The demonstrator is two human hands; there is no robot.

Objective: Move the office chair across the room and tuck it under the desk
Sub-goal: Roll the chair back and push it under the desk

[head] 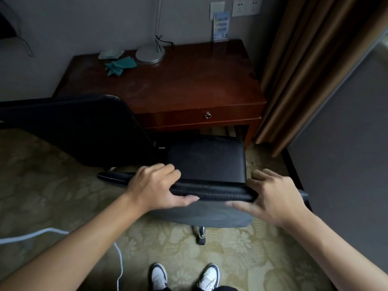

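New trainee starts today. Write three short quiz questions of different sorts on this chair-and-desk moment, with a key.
1. True or false: the left hand and right hand both grip the same armrest of the office chair.
2. Which sits on the desk? A) a laptop B) a lamp base C) a mug
3. Fill in: the backrest points to the person's ____.

Key: 1 true; 2 B; 3 left.
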